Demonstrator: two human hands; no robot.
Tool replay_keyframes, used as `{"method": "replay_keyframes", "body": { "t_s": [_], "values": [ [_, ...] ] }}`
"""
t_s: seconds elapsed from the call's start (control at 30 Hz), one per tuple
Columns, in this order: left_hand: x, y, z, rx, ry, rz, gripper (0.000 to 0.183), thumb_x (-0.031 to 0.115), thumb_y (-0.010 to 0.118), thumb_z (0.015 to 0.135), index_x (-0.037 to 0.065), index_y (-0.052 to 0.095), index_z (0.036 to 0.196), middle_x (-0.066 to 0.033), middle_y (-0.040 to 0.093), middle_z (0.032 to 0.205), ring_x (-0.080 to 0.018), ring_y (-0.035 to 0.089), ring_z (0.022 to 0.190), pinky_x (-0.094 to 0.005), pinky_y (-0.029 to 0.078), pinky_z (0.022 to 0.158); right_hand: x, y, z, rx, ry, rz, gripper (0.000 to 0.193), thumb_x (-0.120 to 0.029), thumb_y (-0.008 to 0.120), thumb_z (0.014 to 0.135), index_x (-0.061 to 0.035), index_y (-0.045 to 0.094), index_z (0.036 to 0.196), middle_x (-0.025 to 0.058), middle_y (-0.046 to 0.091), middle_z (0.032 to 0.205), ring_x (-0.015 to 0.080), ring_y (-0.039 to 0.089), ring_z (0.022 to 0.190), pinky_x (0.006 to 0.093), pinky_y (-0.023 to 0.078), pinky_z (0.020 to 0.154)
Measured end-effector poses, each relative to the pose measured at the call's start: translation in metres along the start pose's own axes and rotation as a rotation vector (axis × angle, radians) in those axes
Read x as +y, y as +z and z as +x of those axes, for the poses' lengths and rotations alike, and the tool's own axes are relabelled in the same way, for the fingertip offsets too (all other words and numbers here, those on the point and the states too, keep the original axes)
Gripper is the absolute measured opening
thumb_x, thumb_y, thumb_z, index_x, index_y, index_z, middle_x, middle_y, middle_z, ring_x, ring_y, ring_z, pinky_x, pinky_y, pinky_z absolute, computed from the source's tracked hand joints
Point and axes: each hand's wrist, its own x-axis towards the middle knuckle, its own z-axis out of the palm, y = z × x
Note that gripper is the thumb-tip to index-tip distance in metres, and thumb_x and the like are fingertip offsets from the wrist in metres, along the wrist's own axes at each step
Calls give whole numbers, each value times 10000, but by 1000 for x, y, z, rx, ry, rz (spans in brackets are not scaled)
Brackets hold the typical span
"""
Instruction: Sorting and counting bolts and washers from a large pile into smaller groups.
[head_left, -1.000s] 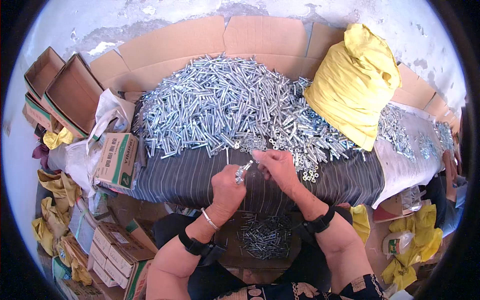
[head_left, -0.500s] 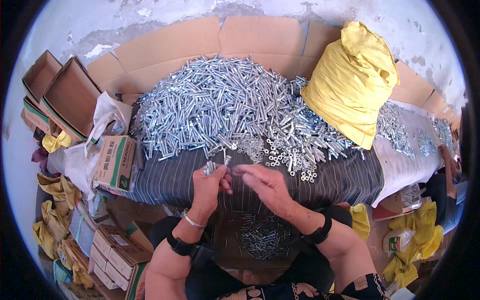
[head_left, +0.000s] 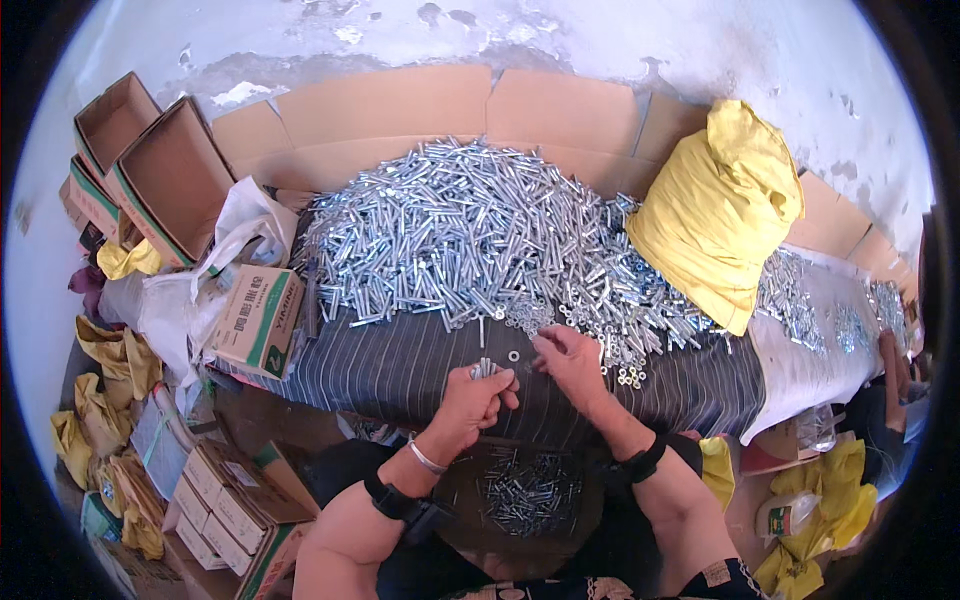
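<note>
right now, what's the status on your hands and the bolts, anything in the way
Left hand closed on bolts. Right hand near washers, grip unclear. Loose washer between the hands; yellow sack right, clear of both.

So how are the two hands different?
The left hand grips a bunch of metal bolts; the right hand is beside the loose washers. The left hand has a silvery bangle at its wrist; the right hand has none. Both have black straps.

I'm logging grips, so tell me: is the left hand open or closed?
Closed: the left hand has its fingers curled in around a few silvery bolts, whose ends stick out at the top.
</note>
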Motion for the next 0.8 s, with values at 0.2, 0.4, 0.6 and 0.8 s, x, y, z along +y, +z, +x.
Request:
{"method": "replay_keyframes", "body": {
  "t_s": [0.2, 0.4, 0.6, 0.8],
  "values": [
    [0, 13, -15, 149, 88, -85, 164, 159, 605, 896, 13, 630, 824, -55, 597, 614, -50, 391, 376, -216, 248, 324, 2, 49, 24, 16, -454, -585, 465, -303, 755, 715, 30, 605, 1002, 170, 602, 888, 309, 634, 765, 387, 528, 647],
    [2, 9, -25, 198, 176, 10, 142, 150, 601, 898, 34, 632, 821, -31, 592, 602, -46, 394, 381, -215, 264, 337, -7, 93, 43, -24, -334, -1048, 661, -526, 724, 652, 78, 642, 906, 192, 552, 956, 351, 505, 958, 421, 429, 851],
    [3, 3, -35, 168, 189, 9, 131, 146, 602, 897, 40, 638, 829, -27, 600, 609, -42, 397, 387, -216, 269, 343, -8, 113, 51, 89, -242, -1082, 651, -539, 725, 667, 62, 643, 905, 192, 546, 966, 347, 523, 951, 432, 444, 837],
    [9, 7, -40, 163, 168, -23, 117, 134, 608, 892, 40, 638, 829, -30, 603, 610, -42, 401, 389, -213, 267, 341, -1, 108, 55, 166, -231, -952, 493, -395, 785, 657, 34, 626, 841, 197, 542, 934, 362, 551, 923, 447, 459, 778]
  ]
}}
